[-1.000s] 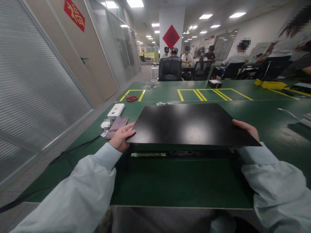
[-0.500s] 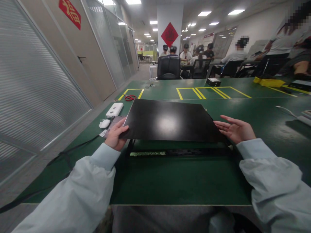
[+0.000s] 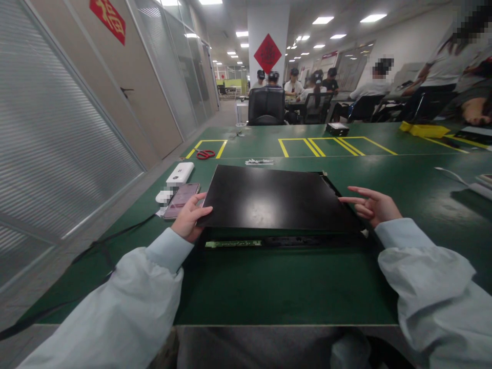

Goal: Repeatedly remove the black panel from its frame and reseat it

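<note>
A flat, glossy black panel (image 3: 265,200), which looks like a screen panel, lies tilted over a dark frame (image 3: 315,241). A green circuit strip (image 3: 233,244) shows along the frame's near side; the rest of the frame is mostly hidden. My left hand (image 3: 190,218) grips the panel's left edge, thumb on top and fingers at the side and beneath. At the right edge, my right hand (image 3: 371,206) has its fingers apart, the thumb and forefinger stretched out. One fingertip meets the edge there, without a grasp around it.
Left of the panel are a phone (image 3: 181,201), a white device (image 3: 180,173) and red-handled scissors (image 3: 205,154). Small white pieces (image 3: 259,162) lie behind it. A black box (image 3: 337,129) and a yellow object (image 3: 425,129) stand farther back. Several people sit beyond the green table (image 3: 284,292).
The panel has come lower and nearer to me, closer over the frame, uncovering small white pieces behind it. My left hand has shifted slightly right; the fingers of my right hand have curled a little.
</note>
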Demonstrator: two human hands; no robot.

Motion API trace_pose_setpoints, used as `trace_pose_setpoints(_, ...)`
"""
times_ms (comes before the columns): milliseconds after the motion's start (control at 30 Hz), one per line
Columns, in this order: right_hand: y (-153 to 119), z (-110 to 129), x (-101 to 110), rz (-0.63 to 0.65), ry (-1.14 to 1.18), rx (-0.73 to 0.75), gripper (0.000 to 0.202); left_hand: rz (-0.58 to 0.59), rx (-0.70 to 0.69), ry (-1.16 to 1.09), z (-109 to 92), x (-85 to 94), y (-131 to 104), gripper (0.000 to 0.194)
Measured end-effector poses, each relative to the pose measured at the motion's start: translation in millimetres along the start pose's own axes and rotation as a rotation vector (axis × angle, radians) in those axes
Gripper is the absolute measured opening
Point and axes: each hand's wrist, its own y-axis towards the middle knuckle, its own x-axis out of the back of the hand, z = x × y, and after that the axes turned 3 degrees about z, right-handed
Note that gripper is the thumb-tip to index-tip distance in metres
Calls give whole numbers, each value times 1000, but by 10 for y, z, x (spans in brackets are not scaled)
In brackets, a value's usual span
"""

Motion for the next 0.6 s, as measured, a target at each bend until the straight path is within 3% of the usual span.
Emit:
trace_pose_setpoints(267, -21, 3, 9, -17, 8, 2, 25, -20, 10, 0, -54, -169, -64, 58)
trace_pose_setpoints(600, 31, -10, 65, -16, -8, 15, 18, 29, 47, 26, -42, -170, -54, 60)
